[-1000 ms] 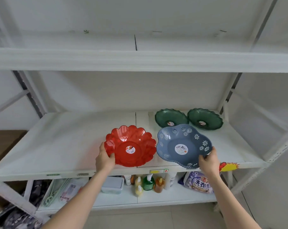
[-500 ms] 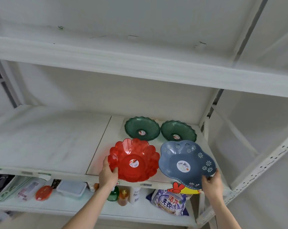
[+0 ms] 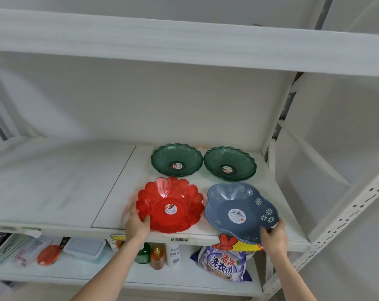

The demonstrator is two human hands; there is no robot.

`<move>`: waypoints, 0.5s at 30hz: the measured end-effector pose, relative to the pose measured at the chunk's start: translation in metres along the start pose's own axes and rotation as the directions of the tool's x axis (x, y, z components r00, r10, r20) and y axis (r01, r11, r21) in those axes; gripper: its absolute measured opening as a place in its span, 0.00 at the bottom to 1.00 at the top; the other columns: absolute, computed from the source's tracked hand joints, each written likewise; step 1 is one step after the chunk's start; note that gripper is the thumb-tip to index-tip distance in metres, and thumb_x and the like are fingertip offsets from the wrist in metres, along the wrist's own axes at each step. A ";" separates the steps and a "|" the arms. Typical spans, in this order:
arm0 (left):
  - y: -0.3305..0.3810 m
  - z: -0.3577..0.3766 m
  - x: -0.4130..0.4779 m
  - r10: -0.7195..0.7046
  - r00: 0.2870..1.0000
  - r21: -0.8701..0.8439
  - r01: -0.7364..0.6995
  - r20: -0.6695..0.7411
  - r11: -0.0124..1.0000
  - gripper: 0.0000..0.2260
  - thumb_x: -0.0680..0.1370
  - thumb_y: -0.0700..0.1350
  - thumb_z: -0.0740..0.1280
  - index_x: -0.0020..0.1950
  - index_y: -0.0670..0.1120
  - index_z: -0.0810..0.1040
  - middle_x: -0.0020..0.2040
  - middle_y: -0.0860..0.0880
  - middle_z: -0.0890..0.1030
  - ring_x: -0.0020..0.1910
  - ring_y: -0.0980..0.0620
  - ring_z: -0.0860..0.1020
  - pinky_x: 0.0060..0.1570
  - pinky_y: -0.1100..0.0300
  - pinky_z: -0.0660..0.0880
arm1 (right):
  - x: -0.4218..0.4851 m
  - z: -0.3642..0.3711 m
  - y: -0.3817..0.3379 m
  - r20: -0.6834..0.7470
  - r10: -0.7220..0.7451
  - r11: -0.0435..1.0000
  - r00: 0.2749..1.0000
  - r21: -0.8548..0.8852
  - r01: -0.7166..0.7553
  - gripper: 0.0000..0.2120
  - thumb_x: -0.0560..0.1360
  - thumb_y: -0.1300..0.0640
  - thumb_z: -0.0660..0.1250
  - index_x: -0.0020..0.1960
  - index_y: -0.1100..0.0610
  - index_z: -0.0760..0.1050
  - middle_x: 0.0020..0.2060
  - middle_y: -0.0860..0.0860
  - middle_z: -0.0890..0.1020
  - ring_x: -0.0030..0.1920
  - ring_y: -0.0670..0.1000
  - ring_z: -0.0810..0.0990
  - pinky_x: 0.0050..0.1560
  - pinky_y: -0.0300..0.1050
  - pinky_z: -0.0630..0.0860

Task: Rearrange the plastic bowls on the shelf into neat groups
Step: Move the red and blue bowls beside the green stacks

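Observation:
A red scalloped plastic bowl point(image 3: 173, 200) rests on the white shelf point(image 3: 60, 181), near its front edge. My left hand point(image 3: 136, 224) grips the red bowl's near-left rim. To its right a blue bowl with white flowers point(image 3: 240, 205) juts past the shelf's front edge. My right hand point(image 3: 273, 235) holds the blue bowl's near-right rim. Behind them, two dark green bowls point(image 3: 176, 158) point(image 3: 229, 162) sit side by side at the back right of the shelf.
The shelf's left half is bare. A white upright post point(image 3: 273, 135) stands at the right end, an upper shelf board point(image 3: 184, 42) overhead. The lower shelf holds bottles point(image 3: 157, 257), a detergent bag point(image 3: 223, 266), a lidded box point(image 3: 84, 249) and small items.
Both bowls moved right and back toward the green pair and now sit lower on the shelf. The view shifted right and closer. Both hands kept their grips.

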State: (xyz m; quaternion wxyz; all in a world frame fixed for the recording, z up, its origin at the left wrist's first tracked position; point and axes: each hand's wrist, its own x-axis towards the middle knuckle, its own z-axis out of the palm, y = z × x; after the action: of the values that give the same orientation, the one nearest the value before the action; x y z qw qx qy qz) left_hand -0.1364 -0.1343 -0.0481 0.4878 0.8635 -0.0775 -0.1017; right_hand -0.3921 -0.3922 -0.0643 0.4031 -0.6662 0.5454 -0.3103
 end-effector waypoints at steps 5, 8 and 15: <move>-0.007 0.005 0.005 0.001 1.000 -0.005 -0.001 0.028 1.000 0.25 0.79 0.43 0.64 0.75 0.48 0.62 0.69 0.42 0.74 0.65 0.38 0.74 0.63 0.43 0.71 | 0.013 0.009 0.008 0.011 0.005 1.000 1.000 -0.008 -0.005 0.21 0.74 0.65 0.65 0.65 0.62 0.65 0.56 0.63 0.80 0.53 0.66 0.78 0.47 0.49 0.71; -0.008 0.004 0.011 0.021 0.998 -0.013 -0.020 0.059 1.000 0.25 0.79 0.43 0.64 0.75 0.48 0.62 0.69 0.43 0.74 0.65 0.39 0.74 0.64 0.43 0.72 | 0.020 0.014 0.011 0.016 0.020 0.999 1.000 -0.029 -0.020 0.21 0.74 0.65 0.65 0.65 0.61 0.65 0.54 0.63 0.80 0.52 0.66 0.78 0.45 0.49 0.72; -0.004 0.008 0.013 0.028 0.998 -0.007 -0.028 0.059 1.000 0.25 0.79 0.44 0.65 0.75 0.48 0.61 0.70 0.43 0.73 0.66 0.40 0.73 0.65 0.44 0.70 | 0.026 0.016 0.012 0.021 0.029 0.998 0.999 -0.062 -0.028 0.23 0.73 0.64 0.65 0.66 0.61 0.64 0.55 0.63 0.80 0.53 0.67 0.78 0.48 0.54 0.75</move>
State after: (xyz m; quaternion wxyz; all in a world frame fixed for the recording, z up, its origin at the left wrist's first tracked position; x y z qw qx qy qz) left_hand -0.1255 -0.1420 -0.0575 0.4894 0.8575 -0.1036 -0.1204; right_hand -0.3787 -0.4154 -0.0829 0.3927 -0.6738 0.5597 -0.2802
